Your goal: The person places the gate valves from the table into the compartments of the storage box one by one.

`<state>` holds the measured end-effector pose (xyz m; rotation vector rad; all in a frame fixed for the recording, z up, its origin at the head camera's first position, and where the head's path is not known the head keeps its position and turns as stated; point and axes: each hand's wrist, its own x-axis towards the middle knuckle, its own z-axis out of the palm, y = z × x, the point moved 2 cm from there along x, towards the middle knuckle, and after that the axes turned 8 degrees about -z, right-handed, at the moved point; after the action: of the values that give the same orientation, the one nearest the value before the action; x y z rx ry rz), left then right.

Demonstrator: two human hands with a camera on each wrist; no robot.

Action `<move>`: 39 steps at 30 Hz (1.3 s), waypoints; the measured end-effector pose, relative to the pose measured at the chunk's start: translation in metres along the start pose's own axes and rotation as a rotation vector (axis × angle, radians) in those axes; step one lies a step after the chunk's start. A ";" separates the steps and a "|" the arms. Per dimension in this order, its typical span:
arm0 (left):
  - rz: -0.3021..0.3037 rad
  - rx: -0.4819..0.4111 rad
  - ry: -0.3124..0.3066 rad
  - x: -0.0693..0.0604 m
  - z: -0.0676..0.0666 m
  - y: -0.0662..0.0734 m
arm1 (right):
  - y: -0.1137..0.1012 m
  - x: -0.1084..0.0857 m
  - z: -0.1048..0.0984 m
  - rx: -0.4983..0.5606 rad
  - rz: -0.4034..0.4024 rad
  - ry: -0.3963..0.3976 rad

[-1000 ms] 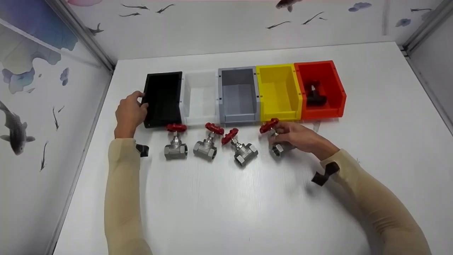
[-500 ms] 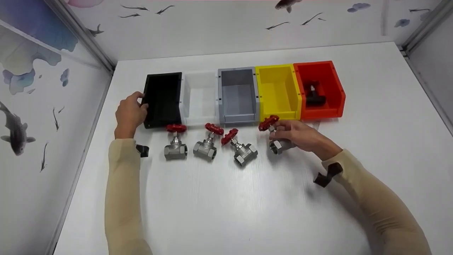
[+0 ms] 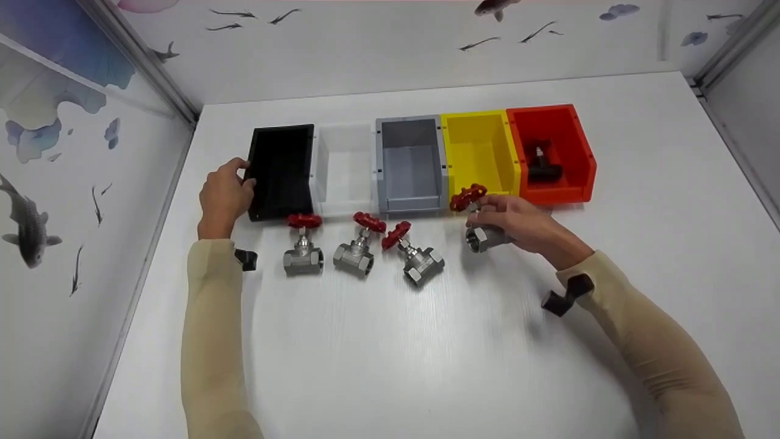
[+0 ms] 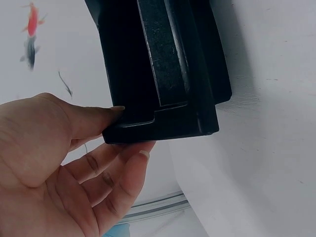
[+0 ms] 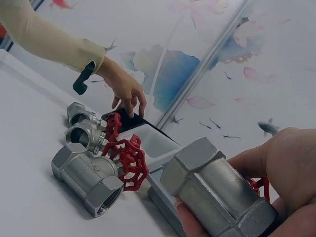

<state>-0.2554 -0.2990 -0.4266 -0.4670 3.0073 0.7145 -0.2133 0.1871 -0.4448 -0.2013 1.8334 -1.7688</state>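
My right hand [image 3: 524,222] grips a gate valve [image 3: 482,238] with a silver body and red handwheel, holding it above the table in front of the yellow bin [image 3: 478,146]. In the right wrist view the valve's metal body [image 5: 222,190] lies between thumb and fingers. On the far left, my left hand [image 3: 224,192] pinches the side wall of the black bin [image 3: 281,167]. In the left wrist view the thumb [image 4: 94,121] is over the wall and the other fingers are outside it. Three similar valves stand on the table: left [image 3: 303,259], middle [image 3: 353,257], right [image 3: 422,265].
Beside the black bin, a white bin [image 3: 348,198], a grey bin [image 3: 412,174] and a red bin [image 3: 551,129] complete the joined row with the yellow one. A dark T-shaped fitting [image 3: 544,172] lies in the red bin. Printed panels [image 3: 396,55] enclose the table's back and sides.
My right hand has lifted the valve off the table and moved it slightly towards the yellow bin. The left hand and the other valves have stayed in place.
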 end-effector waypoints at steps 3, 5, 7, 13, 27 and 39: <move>-0.002 -0.003 -0.001 0.000 0.000 0.000 | -0.003 -0.001 -0.001 0.010 -0.004 0.003; -0.002 -0.002 -0.001 0.000 0.000 0.000 | -0.005 -0.001 -0.001 0.030 -0.007 0.008; -0.004 -0.002 -0.001 0.000 0.000 0.000 | -0.008 -0.001 -0.001 0.061 -0.011 0.017; -0.011 -0.013 -0.008 0.000 0.001 0.000 | -0.014 0.001 -0.006 0.095 -0.023 0.077; -0.003 -0.008 0.001 0.000 0.001 -0.002 | -0.023 0.004 -0.013 0.129 -0.075 0.205; 0.003 -0.022 0.011 0.001 0.001 -0.002 | -0.028 0.004 -0.018 0.104 -0.094 0.238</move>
<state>-0.2559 -0.3003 -0.4285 -0.4687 3.0139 0.7487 -0.2330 0.1974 -0.4200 -0.0373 1.9145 -2.0220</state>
